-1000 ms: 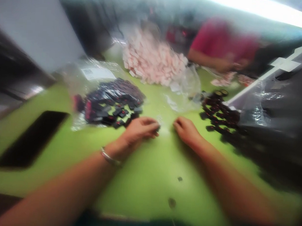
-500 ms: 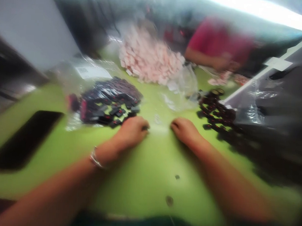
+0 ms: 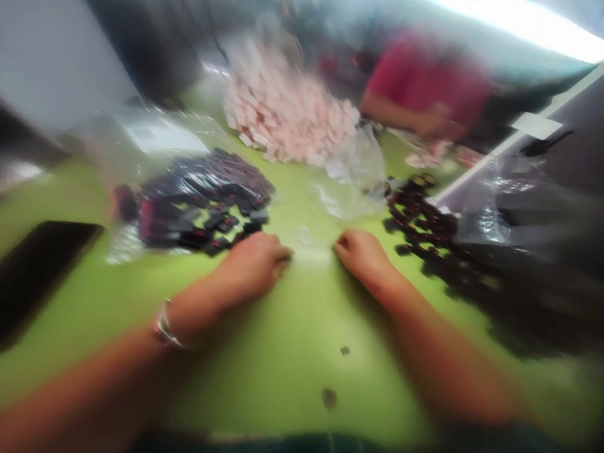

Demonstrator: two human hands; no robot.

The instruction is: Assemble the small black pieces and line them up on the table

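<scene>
Green tabletop [image 3: 276,359]: left hand [image 3: 258,261], right hand [image 3: 361,256] curled, any contents hidden

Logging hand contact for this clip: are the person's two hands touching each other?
No, a strip of green tabletop shows between the left hand and the right hand.

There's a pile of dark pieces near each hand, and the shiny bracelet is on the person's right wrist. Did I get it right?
Almost! The shiny bracelet is on the left wrist, as the head view shows. Dark pieces do lie near the left hand, and others near the right hand.
</scene>
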